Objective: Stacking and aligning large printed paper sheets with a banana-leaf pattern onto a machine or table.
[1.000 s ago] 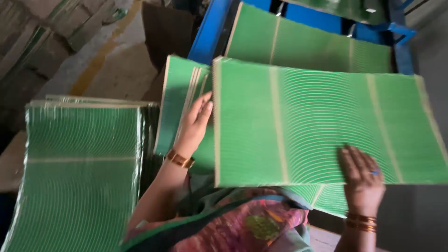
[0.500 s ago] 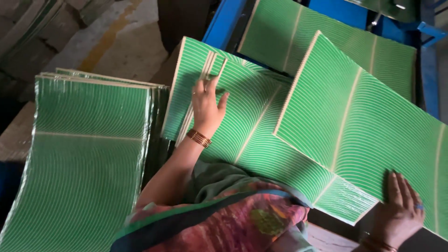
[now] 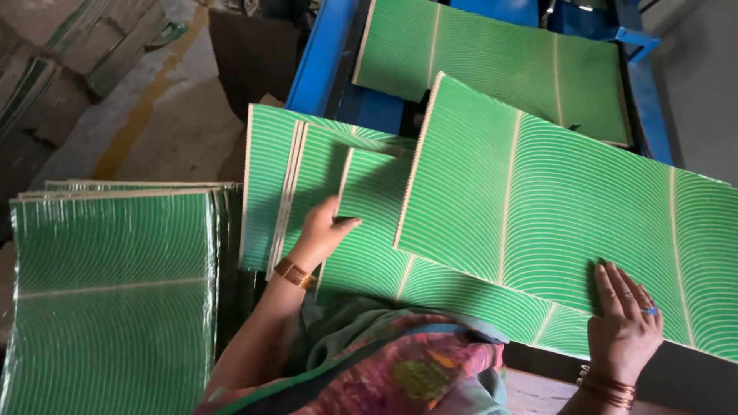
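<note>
Meanwhile right hand [image 3: 624, 321] is pressing flat on top green sheet [image 3: 569, 207], left hand [image 3: 321, 230] gripping lower sheet [image 3: 369, 230]; top one risks sliding off.

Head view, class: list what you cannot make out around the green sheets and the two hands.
- Left hand: fingertips hidden behind a green sheet's edge, so its grip is unclear.
- Top sheet: right end cut off by the frame.
- Lower sheets: mostly covered by the top sheet.
- Stack: bottom cut off by the frame.
- Right hand: palm unseen.
</note>
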